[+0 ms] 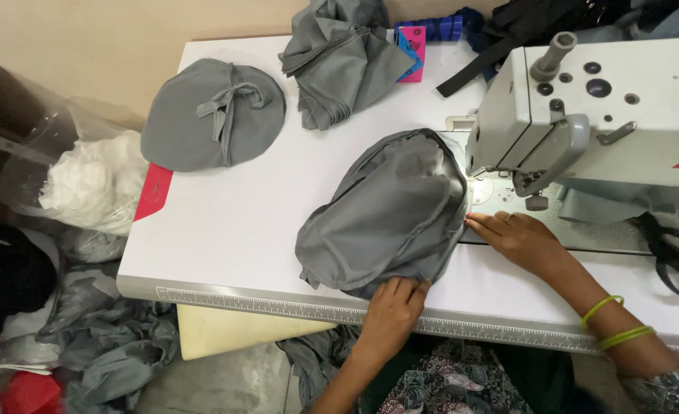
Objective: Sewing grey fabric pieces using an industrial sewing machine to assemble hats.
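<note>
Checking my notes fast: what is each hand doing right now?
Left hand: fingers curled, pressing the grey fabric piece; grip cannot be told.
Right hand: open, flat at its edge.
</note>
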